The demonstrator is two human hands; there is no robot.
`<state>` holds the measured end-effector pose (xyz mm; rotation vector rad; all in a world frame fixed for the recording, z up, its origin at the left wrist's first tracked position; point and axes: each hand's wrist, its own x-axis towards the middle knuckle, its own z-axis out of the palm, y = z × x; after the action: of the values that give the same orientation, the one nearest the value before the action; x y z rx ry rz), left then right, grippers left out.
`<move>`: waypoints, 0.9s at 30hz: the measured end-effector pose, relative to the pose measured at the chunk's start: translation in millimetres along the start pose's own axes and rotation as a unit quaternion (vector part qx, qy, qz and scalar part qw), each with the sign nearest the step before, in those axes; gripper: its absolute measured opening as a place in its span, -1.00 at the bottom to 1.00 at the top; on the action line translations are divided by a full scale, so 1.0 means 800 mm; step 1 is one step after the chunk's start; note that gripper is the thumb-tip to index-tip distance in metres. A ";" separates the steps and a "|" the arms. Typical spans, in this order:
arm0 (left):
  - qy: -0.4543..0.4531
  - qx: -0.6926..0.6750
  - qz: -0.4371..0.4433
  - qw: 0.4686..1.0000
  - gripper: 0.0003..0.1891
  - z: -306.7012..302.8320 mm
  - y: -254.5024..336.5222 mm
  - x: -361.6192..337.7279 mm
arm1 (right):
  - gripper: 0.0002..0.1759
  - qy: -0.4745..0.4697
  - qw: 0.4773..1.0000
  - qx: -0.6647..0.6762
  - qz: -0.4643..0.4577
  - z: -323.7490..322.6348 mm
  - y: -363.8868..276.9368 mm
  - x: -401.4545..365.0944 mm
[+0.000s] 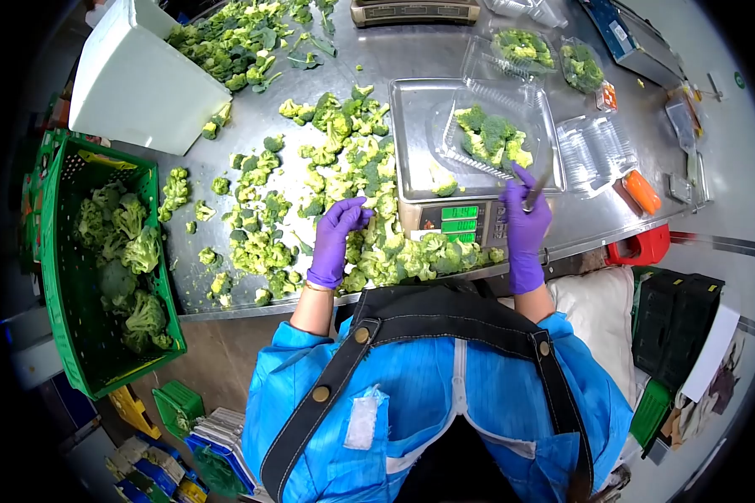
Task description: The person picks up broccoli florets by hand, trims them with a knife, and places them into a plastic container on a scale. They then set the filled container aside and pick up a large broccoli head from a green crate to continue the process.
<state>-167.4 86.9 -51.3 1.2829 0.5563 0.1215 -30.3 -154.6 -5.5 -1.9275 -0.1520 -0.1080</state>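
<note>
Resting left hand (pixel 337 241) on florets (pixel 394 256), knife (pixel 538 186) in right hand (pixel 524 232), over scale (pixel 413 126)

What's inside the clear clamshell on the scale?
Broccoli florets fill the clamshell, its lid open behind. Its floor beneath them is covered. The right hand, holding a thin dark tool, is at its near edge.

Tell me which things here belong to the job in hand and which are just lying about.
In use: left hand, right hand, knife, florets, clamshell, scale.
Lying about: crate, white bin, empty clamshells, orange tool.
</note>
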 end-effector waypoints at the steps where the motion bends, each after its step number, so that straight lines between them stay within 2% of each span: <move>1: 0.001 0.002 -0.001 1.000 -0.72 0.001 0.000 0.001 | -0.66 0.019 0.997 0.061 0.037 -0.006 -0.003 0.001; 2: -0.001 0.009 0.001 1.000 -0.71 0.004 0.003 0.001 | -0.68 0.039 0.989 0.122 0.074 -0.010 -0.003 0.001; 9: -0.028 0.031 0.016 0.999 -0.72 0.026 0.006 0.011 | -0.69 0.044 0.987 0.135 0.074 -0.019 -0.001 -0.004; 11: -0.022 0.137 0.092 0.986 -0.73 0.037 0.000 0.017 | -0.70 0.041 0.988 0.124 0.077 -0.019 -0.001 -0.005; 13: -0.032 0.159 0.123 0.979 -0.72 0.058 0.018 0.021 | -0.71 0.043 0.987 0.136 0.079 -0.018 -0.001 -0.006; 15: -0.040 0.333 0.322 0.885 -0.70 0.073 0.020 0.036 | -0.73 0.044 0.985 0.149 0.081 -0.017 0.000 -0.007; 16: -0.048 0.330 0.320 0.887 -0.69 0.085 0.024 0.038 | -0.73 0.033 0.985 0.151 0.078 -0.016 0.000 -0.007; 19: -0.080 0.415 0.389 0.819 -0.65 0.109 0.018 0.059 | -0.74 0.022 0.986 0.147 0.077 -0.015 0.001 -0.008; 21: -0.094 0.504 0.367 0.776 -0.62 0.125 0.020 0.066 | -0.74 0.016 0.986 0.144 0.078 -0.012 0.002 -0.008; 22: -0.102 0.512 0.364 0.771 -0.63 0.128 0.010 0.075 | -0.74 0.015 0.988 0.130 0.080 -0.011 0.003 -0.009; 23: -0.120 0.498 0.340 0.789 -0.66 0.130 0.005 0.080 | -0.74 0.013 0.990 0.116 0.083 -0.010 0.003 -0.010; 25: -0.134 0.449 0.347 0.813 -0.68 0.127 -0.004 0.084 | -0.75 0.012 0.989 0.120 0.086 -0.009 0.002 -0.008; 27: -0.117 0.417 0.356 0.828 -0.70 0.115 0.008 0.073 | -0.74 0.014 0.988 0.126 0.089 -0.010 0.006 -0.008</move>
<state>-74.0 31.2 -48.6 2.2932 -0.1625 0.3607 -35.6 -163.8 -8.2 -1.6781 0.0257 0.0031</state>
